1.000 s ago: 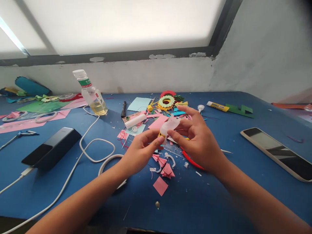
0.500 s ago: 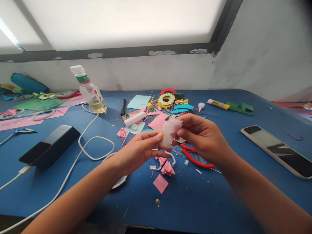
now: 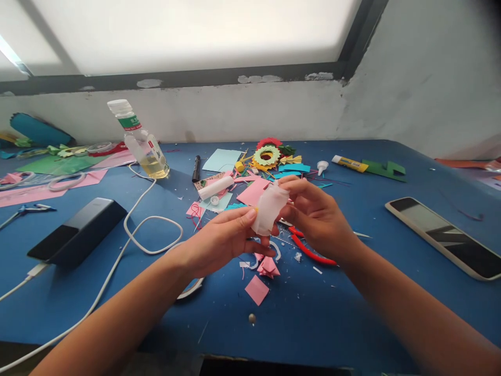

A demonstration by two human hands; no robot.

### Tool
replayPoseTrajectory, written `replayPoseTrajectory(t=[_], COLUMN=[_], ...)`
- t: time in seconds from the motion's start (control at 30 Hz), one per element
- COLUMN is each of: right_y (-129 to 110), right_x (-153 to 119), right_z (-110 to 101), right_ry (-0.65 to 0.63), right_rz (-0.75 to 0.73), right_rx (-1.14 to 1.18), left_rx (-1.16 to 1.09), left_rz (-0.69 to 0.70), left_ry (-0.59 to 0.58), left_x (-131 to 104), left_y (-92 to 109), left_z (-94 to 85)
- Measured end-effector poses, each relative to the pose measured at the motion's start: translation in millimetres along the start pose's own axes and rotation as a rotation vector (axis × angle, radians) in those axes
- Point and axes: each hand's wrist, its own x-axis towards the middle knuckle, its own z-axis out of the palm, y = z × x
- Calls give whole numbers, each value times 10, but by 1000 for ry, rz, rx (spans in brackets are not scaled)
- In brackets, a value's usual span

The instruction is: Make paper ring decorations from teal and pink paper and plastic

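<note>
Between my hands is a whitish, translucent, thin-walled piece (image 3: 269,210) with a ragged edge; its exact kind I cannot make out. My left hand (image 3: 223,237) pinches its left side, thumb beside a small yellow spot. At its upper right edge, the fingers of my right hand (image 3: 319,211) close on it. Red-handled pliers or scissors (image 3: 313,251) lie under my right hand, their working end hidden. Below my left fingers are a folded pink paper shape (image 3: 268,267) and a pink paper square (image 3: 257,290). A white roll (image 3: 216,188) rests behind my left hand.
A bottle of yellowish liquid (image 3: 146,151) stands at the back left. A black power bank (image 3: 78,230) with a white cable (image 3: 129,230) lies left, a phone (image 3: 442,235) right. Paper rings (image 3: 266,155), a glue tube (image 3: 349,164) and a marker (image 3: 196,168) lie behind.
The whitish piece has turned slightly and tilted in my fingers, showing more of its broad side. Both hands keep hold of it. The whole view has shifted a little.
</note>
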Motion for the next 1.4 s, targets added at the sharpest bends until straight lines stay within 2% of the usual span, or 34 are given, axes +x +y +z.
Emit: replayPoseTrajectory(t=[0.1,0.2,0.33,0.43,0.6,0.77,0.9,1.07,1.3,1.4], right_y=[5,-5,-31,-57,-72,-81,-104,-140,-193,-167], right_x=[-8,-33,-61,-62,-33,-7,-46,-105,-67,-70], right_z=[8,57,135,158,130,81,98,151,126,101], right_ry=[84,195,212,231,213,192,204,267,155,124], right_rz=[4,69,161,186,190,209,64,-111,-43,-2], right_rx=[-132,-217,-129,-46,37,-39,-228,-470,-585,-552], left_rx=[103,367,681,794,820,687,702,590,659,735], left_rz=[109,250,334,385,402,359,362,368,349,349], left_ry=[103,253,345,363,334,254,251,232,253,254], left_x=[39,71,59,34,22,26,17,5,10,3], left_y=[-30,-72,-115,-133,-124,-86,-66,-78,-125,-108], left_z=[-19,-42,-44,-33,-20,-21,-21,24,23,26])
